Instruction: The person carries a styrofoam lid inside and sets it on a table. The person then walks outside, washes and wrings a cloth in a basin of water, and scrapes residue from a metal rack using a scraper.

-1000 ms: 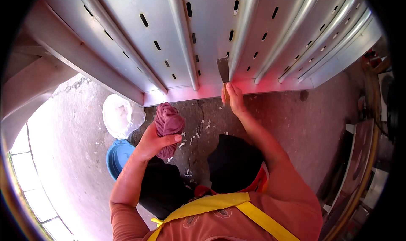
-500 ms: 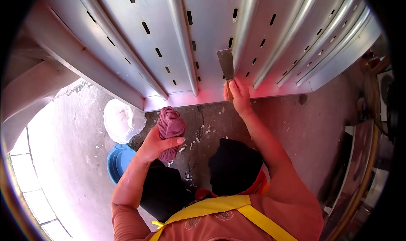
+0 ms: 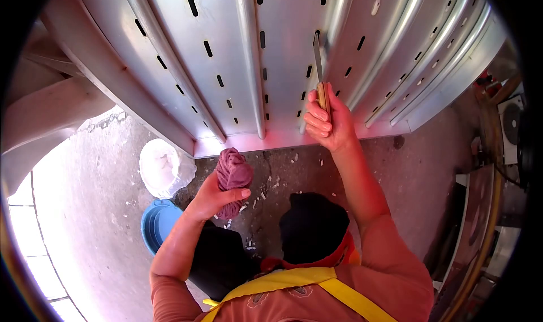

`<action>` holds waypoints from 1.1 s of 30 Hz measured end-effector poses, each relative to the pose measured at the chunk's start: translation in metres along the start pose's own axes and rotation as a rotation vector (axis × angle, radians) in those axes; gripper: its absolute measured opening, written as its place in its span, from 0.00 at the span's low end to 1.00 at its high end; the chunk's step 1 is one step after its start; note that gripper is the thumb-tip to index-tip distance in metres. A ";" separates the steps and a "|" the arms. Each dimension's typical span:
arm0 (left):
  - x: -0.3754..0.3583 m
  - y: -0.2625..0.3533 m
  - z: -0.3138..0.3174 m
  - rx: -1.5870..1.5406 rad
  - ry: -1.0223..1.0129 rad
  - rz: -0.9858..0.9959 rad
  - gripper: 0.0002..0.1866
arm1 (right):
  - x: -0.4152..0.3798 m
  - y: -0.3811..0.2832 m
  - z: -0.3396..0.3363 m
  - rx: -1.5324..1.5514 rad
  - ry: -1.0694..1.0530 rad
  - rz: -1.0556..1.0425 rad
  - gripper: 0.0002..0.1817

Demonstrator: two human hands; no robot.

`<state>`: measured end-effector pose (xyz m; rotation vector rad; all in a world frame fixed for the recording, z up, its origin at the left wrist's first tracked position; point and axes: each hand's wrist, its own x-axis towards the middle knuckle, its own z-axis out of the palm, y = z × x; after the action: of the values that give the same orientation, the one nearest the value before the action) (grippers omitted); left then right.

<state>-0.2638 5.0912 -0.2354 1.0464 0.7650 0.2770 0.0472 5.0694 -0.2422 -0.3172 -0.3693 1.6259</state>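
Note:
My right hand [image 3: 331, 120] is closed round the wooden handle of a putty knife [image 3: 319, 62]. Its blade points up and is turned edge-on, with the tip right at a slot in a slotted metal panel [image 3: 226, 16]. Raised round ribs run along this panel between rows of slots. Lower and to the left, my left hand [image 3: 215, 196] grips a bunched mauve cloth [image 3: 233, 178], thumb across its front. The cloth is below the panel's bottom edge.
A blue basin [image 3: 151, 231] stands on the floor at the left, beside a white plastic-lined container [image 3: 164, 166]. Small white scraps [image 3: 263, 196] litter the concrete below the panel. A curved metal part [image 3: 51, 115] fills the left; assorted equipment [image 3: 512, 124] stands at the right.
My right hand has moved slightly right, and the putty knife has turned from showing its flat face to edge-on, its tip higher. My left hand still holds the cloth, shifted slightly.

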 end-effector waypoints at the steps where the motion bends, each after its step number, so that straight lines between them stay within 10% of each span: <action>1: -0.001 0.000 0.000 -0.005 0.001 0.006 0.25 | -0.004 -0.001 0.002 0.112 -0.080 0.044 0.23; 11: -0.004 -0.003 0.000 0.002 0.004 0.035 0.25 | -0.008 0.005 0.013 -0.191 0.220 -0.060 0.22; 24: -0.006 0.001 0.007 0.026 -0.009 0.043 0.23 | -0.011 -0.005 0.007 0.129 -0.097 0.143 0.23; 33: -0.004 0.003 0.008 0.043 0.003 0.036 0.25 | -0.024 0.002 0.010 -0.219 0.079 0.044 0.22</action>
<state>-0.2607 5.0850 -0.2287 1.1015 0.7581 0.2942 0.0437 5.0450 -0.2345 -0.5569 -0.4841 1.6133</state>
